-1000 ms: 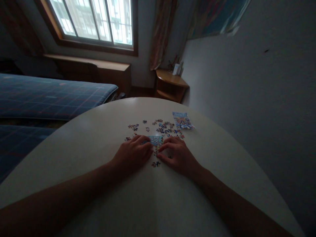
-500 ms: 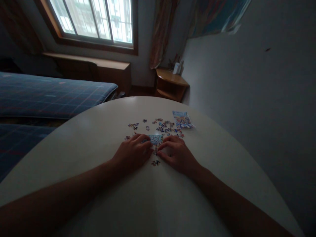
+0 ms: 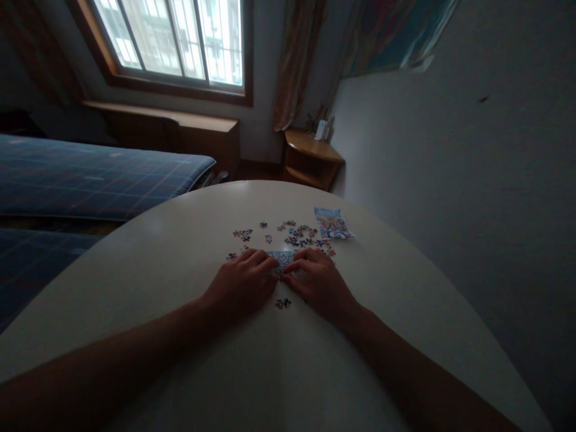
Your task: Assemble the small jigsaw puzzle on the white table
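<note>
A joined blue section of a jigsaw puzzle [image 3: 281,258] lies on the white table [image 3: 189,240] between my hands. My left hand [image 3: 245,279] rests over its left side, fingers curled together, their tips at the lower edge. From the right, my right hand [image 3: 317,279] has thumb and forefinger pinched at that same lower edge; a piece between them is too small to make out. Loose puzzle pieces [image 3: 301,235] are scattered beyond the hands. A few more pieces [image 3: 283,303] lie nearer to me, below the fingertips.
A printed picture sheet [image 3: 333,224] lies at the right behind the loose pieces. Past the table's left edge is a plaid mattress [image 3: 99,180]. A small corner shelf [image 3: 312,146] stands beyond the far edge, and a wall runs along the right.
My right hand has moved slightly left and its thumb and forefinger have come in closer to the puzzle's lower edge. The left hand has barely shifted. The view has tilted slightly.
</note>
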A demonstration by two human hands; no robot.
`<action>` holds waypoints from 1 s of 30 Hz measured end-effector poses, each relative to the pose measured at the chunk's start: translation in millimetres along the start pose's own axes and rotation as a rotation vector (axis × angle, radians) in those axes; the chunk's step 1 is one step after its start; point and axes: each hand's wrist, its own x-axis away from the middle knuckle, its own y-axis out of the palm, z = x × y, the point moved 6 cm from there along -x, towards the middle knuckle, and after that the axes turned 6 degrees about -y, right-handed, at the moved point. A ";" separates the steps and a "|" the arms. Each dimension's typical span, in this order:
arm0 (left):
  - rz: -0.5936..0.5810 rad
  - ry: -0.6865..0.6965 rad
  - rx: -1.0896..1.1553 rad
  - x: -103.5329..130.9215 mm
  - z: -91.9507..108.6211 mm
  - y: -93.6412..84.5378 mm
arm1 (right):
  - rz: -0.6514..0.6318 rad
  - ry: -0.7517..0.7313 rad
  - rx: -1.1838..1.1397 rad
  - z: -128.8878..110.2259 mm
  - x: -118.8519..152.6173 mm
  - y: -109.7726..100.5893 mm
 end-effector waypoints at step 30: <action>-0.009 0.004 0.023 2.1 -1.5 0.2 | 0.019 0.025 0.003 16.3 11.5 -18.9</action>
